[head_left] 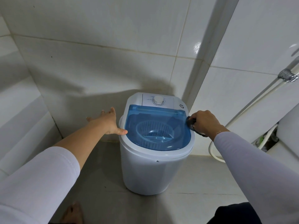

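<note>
Little white washer [153,167] sits at the back edge of the bathroom floor [202,183], right against the wall, blue lid [145,117] down. Left hand [108,123] is spread loose, thumb on the washer's left rim. Right hand [205,122] is curled round a dark thing [191,122] at the lid's right edge

Left hand [110,122]: flat, fingers spread toward 11 o'clock, thumb toward 3; forearm bare, entering from 7 o'clock. Right hand [205,122]: knuckles up, fingers curled round a dark object [191,123]; sleeved arm entering from 5 o'clock.
</note>
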Demonstrator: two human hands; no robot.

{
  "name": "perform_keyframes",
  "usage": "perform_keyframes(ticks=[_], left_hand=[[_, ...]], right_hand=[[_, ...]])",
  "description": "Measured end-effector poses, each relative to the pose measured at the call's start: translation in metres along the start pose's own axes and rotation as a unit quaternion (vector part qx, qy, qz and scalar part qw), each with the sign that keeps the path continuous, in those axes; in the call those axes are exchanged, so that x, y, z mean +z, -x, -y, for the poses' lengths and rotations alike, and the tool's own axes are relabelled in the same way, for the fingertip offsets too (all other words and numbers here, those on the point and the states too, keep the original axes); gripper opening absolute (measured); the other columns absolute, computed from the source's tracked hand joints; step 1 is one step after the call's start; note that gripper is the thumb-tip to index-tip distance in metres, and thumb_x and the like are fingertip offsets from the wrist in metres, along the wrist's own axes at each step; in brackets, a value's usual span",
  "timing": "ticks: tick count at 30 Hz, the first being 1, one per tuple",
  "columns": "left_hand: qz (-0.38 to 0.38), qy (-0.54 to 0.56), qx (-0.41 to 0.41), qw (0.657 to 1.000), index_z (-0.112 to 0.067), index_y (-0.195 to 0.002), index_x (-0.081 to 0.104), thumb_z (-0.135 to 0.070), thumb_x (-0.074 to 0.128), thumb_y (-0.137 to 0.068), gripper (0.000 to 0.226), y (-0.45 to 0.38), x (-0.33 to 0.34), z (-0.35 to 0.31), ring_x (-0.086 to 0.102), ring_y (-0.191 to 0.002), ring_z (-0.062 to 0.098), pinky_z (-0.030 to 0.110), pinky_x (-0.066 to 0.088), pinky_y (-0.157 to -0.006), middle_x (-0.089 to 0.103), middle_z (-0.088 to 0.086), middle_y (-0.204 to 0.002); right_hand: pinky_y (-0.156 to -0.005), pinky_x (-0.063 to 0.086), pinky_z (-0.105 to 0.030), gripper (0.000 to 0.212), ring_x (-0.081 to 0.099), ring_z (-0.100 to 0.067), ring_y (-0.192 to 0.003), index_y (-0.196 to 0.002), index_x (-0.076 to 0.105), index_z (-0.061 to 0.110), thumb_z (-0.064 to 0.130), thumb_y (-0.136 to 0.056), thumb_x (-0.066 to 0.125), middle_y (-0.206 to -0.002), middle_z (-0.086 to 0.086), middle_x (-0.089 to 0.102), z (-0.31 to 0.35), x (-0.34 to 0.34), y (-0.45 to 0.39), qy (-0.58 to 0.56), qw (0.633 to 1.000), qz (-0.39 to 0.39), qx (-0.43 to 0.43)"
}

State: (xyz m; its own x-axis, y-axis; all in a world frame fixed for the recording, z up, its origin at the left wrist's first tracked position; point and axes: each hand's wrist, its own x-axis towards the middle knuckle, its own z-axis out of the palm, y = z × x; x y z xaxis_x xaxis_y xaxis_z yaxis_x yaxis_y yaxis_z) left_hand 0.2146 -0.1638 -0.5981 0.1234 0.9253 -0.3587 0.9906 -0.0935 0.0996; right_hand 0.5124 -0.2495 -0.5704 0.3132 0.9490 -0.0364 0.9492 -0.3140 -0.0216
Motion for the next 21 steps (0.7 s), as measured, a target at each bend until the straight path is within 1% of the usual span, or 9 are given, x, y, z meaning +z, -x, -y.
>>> perform_keyframes(ticks=[2, 4, 7, 9, 12, 14, 16, 18, 21], left_hand=[[-0.006, -0.007, 0.007, 1.000, -0.017, -0.151, -0.012, -0.067, 0.062, -0.072, 0.119, 0.000, 0.000, -0.001, 0.004, -0.148, 0.031, 0.064, 0.012, -0.114, 0.002, 0.011, -0.161], [-0.008, -0.001, 0.009, 1.000, -0.017, -0.150, -0.012, -0.068, 0.062, -0.072, 0.120, 0.000, 0.000, -0.002, 0.004, -0.148, 0.031, 0.064, 0.013, -0.114, 0.002, 0.012, -0.161], [-0.008, 0.035, 0.004, 0.999, -0.017, -0.150, -0.014, -0.068, 0.064, -0.070, 0.122, -0.004, 0.006, 0.003, 0.003, -0.148, 0.030, 0.064, 0.012, -0.113, 0.000, 0.011, -0.161], [-0.013, 0.067, 0.010, 0.998, -0.016, -0.150, -0.015, -0.067, 0.066, -0.069, 0.125, -0.007, 0.011, 0.008, -0.001, -0.149, 0.027, 0.063, 0.012, -0.114, 0.000, 0.009, -0.161], [0.004, 0.134, 0.028, 0.991, -0.015, -0.149, -0.016, -0.061, 0.073, -0.065, 0.131, -0.006, 0.017, 0.010, -0.003, -0.148, 0.027, 0.053, 0.016, -0.118, -0.001, 0.011, -0.161], [0.015, 0.156, 0.031, 0.987, -0.015, -0.149, -0.017, -0.057, 0.077, -0.064, 0.133, -0.003, 0.020, 0.007, -0.003, -0.148, 0.028, 0.052, 0.016, -0.118, -0.004, 0.013, -0.160], [0.010, 0.148, 0.025, 0.989, -0.017, -0.148, -0.019, -0.059, 0.078, -0.061, 0.137, -0.005, 0.022, 0.006, -0.002, -0.148, 0.030, 0.054, 0.016, -0.117, -0.005, 0.014, -0.160], [0.007, 0.148, 0.017, 0.989, -0.017, -0.148, -0.020, -0.062, 0.078, -0.057, 0.141, -0.008, 0.023, 0.006, -0.001, -0.148, 0.031, 0.055, 0.017, -0.116, -0.005, 0.015, -0.160], [0.020, 0.148, 0.016, 0.989, -0.017, -0.148, -0.021, -0.060, 0.077, -0.060, 0.138, -0.008, 0.022, 0.005, -0.002, -0.148, 0.032, 0.056, 0.017, -0.116, -0.008, 0.015, -0.159]], right_hand=[[-0.080, 0.048, -0.030, 0.032, 0.061, -0.031, -0.103, -0.116, 0.067, 0.013, 0.013, -0.087, 0.055, -0.111, -0.012, 0.069, -0.002, -0.007, 0.003, -0.001, 1.000, -0.012, 0.006], [-0.086, 0.051, -0.034, 0.032, 0.061, -0.031, -0.104, -0.115, 0.068, 0.013, 0.014, -0.086, 0.056, -0.112, -0.012, 0.070, 0.008, -0.018, 0.001, -0.024, 0.999, -0.043, -0.011], [-0.093, 0.049, -0.034, 0.033, 0.060, -0.033, -0.108, -0.114, 0.068, 0.015, 0.018, -0.083, 0.058, -0.113, -0.012, 0.070, 0.046, -0.035, -0.004, -0.031, 0.993, -0.071, -0.085], [-0.095, 0.045, -0.033, 0.033, 0.059, -0.031, -0.110, -0.115, 0.066, 0.016, 0.018, -0.085, 0.056, -0.115, -0.010, 0.069, 0.080, -0.042, -0.003, -0.021, 0.987, -0.062, -0.146], [-0.094, 0.048, -0.035, 0.034, 0.056, -0.029, -0.113, -0.117, 0.066, 0.019, 0.017, -0.086, 0.054, -0.119, -0.008, 0.066, 0.130, -0.038, 0.001, -0.023, 0.975, -0.039, -0.217], [-0.094, 0.047, -0.038, 0.035, 0.049, -0.030, -0.118, -0.121, 0.063, 0.022, 0.019, -0.088, 0.051, -0.123, -0.008, 0.063, 0.155, -0.028, 0.001, -0.002, 0.969, -0.021, -0.248], [-0.096, 0.045, -0.039, 0.036, 0.043, -0.031, -0.120, -0.125, 0.060, 0.024, 0.022, -0.090, 0.051, -0.125, -0.009, 0.060, 0.172, -0.014, -0.001, 0.028, 0.965, -0.005, -0.259], [-0.099, 0.045, -0.040, 0.038, 0.042, -0.030, -0.121, -0.128, 0.058, 0.027, 0.025, -0.090, 0.053, -0.128, -0.008, 0.057, 0.180, 0.000, -0.005, 0.054, 0.965, 0.016, -0.257], [-0.098, 0.044, -0.042, 0.042, 0.041, -0.029, -0.124, -0.131, 0.054, 0.030, 0.029, -0.089, 0.056, -0.132, -0.007, 0.052, 0.180, 0.010, -0.007, 0.054, 0.970, 0.040, -0.234]])
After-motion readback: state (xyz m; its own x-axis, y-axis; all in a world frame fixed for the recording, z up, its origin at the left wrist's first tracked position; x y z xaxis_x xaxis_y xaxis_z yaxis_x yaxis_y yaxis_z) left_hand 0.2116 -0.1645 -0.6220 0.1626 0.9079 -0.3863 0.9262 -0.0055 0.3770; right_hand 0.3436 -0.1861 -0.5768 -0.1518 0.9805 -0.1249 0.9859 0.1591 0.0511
